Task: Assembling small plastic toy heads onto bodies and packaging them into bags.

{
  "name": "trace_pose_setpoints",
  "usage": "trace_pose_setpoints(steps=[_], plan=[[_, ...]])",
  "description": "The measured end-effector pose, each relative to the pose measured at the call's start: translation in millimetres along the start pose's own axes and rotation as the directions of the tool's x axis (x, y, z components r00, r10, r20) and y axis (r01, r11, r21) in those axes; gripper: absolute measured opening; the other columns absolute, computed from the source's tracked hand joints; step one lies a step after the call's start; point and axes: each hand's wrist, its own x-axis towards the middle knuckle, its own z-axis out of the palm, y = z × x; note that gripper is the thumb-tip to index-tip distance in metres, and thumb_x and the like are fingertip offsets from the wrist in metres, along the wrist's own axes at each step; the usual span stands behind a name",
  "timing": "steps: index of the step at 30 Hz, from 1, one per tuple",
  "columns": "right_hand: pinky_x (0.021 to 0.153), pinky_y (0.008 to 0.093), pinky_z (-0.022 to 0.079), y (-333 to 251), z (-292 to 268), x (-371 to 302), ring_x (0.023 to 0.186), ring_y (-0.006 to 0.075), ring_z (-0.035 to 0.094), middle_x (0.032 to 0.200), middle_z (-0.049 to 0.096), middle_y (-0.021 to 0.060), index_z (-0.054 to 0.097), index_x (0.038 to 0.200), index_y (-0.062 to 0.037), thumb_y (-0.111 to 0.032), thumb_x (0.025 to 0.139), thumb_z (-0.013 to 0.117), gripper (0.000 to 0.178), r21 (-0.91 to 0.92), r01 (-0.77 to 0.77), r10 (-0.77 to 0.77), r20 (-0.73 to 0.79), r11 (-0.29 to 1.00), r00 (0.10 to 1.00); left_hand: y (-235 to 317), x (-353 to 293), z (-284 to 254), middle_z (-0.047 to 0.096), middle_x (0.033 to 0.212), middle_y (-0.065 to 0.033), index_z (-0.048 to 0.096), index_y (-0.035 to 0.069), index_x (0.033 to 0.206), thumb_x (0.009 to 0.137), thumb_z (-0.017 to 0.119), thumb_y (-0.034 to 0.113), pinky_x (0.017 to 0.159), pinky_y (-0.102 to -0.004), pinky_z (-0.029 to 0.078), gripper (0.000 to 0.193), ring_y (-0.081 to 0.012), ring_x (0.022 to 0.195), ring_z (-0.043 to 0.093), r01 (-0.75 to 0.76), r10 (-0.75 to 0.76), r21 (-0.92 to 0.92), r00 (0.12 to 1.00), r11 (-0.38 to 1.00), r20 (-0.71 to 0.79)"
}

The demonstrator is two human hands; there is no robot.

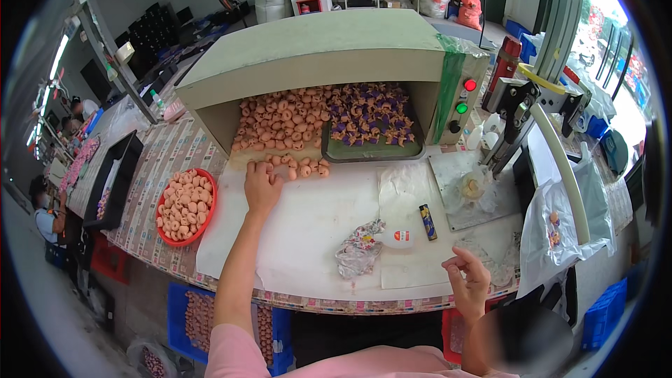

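My left hand (262, 187) reaches to the near edge of a heap of peach-coloured, hollow, round plastic pieces (283, 119), which look like small doll heads. Its fingers are apart at a few loose pieces (302, 166) along the front. The heap lies under a pale green box-shaped hood (315, 42). Beside it, a dark tray (374, 156) holds small peach-and-purple figures (371, 112). Over the table's right front, my right hand (467, 278) is raised with thumb and forefinger close together. Anything between them is too small to make out.
A red bowl (211, 213) of peach pieces stands left. A crumpled plastic bag (358, 250), white bottle (399, 239) and dark blue tube (428, 222) lie mid-table. Right are a metal plate (455, 220) and lever press (514, 126). A blue crate (177, 311) sits below the table.
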Motion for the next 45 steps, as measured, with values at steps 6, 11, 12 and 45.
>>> trace_pose_setpoints(steps=[6,11,12,45], plan=[[0.072,0.0255,0.05,1,7,-1,0.077,0.0127,0.064,0.083,0.067,0.0094,0.06,0.112,0.0044,0.007,0.085,0.057,0.027,-0.048,-0.015,0.017,0.047,0.999,0.999,38,-23,-32,0.053,0.101,-0.0106,0.059,0.003,0.098,0.074,0.073,0.012,0.076,-0.0408,0.049,0.03,-0.0308,0.091,0.058,-0.163,0.147,0.057,0.963,0.985,0.226],[0.07,0.0244,0.05,-1,11,1,0.074,0.0121,0.064,0.082,0.068,0.0095,0.063,0.106,0.0046,0.006,0.084,0.058,0.023,-0.044,-0.037,0.04,0.059,0.998,0.997,31,-40,-37,0.053,0.099,-0.011,0.057,0.004,0.103,0.075,0.072,0.004,0.071,-0.037,0.05,0.031,-0.0279,0.083,0.06,-0.298,0.283,0.043,0.936,0.954,0.209],[0.069,0.0239,0.05,0,13,0,0.074,0.0118,0.065,0.082,0.069,0.0094,0.063,0.105,0.0045,0.006,0.084,0.059,0.022,-0.027,-0.027,0.029,0.063,0.999,0.998,34,-42,-37,0.053,0.099,-0.011,0.057,0.004,0.103,0.075,0.072,0.004,0.071,-0.037,0.05,0.031,-0.0279,0.083,0.06,-0.302,0.287,0.043,0.934,0.952,0.211],[0.077,0.037,0.046,23,53,50,0.089,0.0328,0.056,0.098,0.058,0.0144,0.061,0.103,-0.0033,-0.01,0.071,0.077,0.037,-0.288,0.211,-0.153,0.211,0.934,0.965,139,-117,7,0.057,0.102,-0.0075,0.061,-0.003,0.107,0.084,0.061,-0.005,0.07,-0.0218,0.052,0.023,-0.0109,0.083,0.061,0.137,0.055,-0.67,0.965,0.729,0.256]])
